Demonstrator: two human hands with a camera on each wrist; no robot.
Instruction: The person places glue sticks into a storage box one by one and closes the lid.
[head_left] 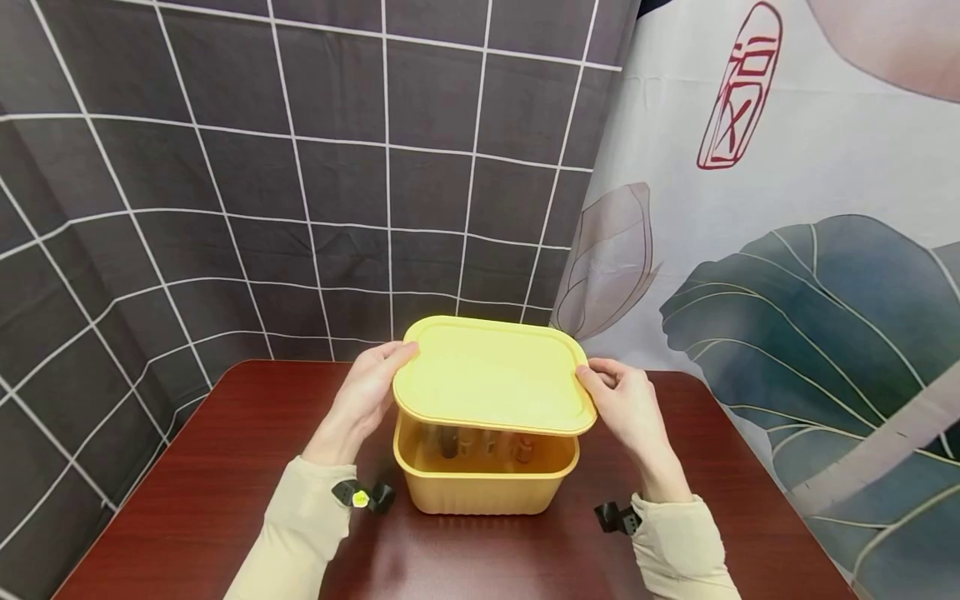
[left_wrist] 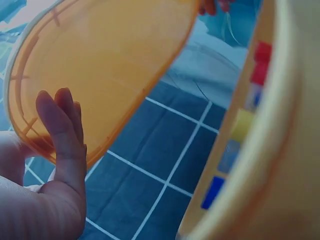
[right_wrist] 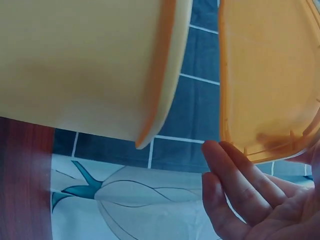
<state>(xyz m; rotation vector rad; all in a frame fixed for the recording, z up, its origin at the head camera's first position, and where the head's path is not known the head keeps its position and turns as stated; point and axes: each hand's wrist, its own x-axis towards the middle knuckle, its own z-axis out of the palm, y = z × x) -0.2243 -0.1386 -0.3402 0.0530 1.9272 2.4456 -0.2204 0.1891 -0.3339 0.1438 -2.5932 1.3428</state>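
Note:
A yellow lid (head_left: 495,375) with rounded corners is held up over a yellow storage box (head_left: 483,493), tilted so that the box's front opening shows. My left hand (head_left: 367,392) grips the lid's left end, thumb on top and fingers underneath. At the opposite end my right hand (head_left: 626,400) pinches the rim between thumb and fingers. Several small bottles (head_left: 487,443) stand inside the box, partly hidden by the lid. In the left wrist view, red, yellow and blue tops (left_wrist: 215,192) show just inside the box's rim, and the lid's underside (left_wrist: 120,60) faces the camera.
The box stands on a dark red wooden table (head_left: 262,467). Behind it hangs a dark grey cloth (head_left: 337,183) with a white grid. A pale curtain (head_left: 675,250) with a leaf pattern hangs at the right.

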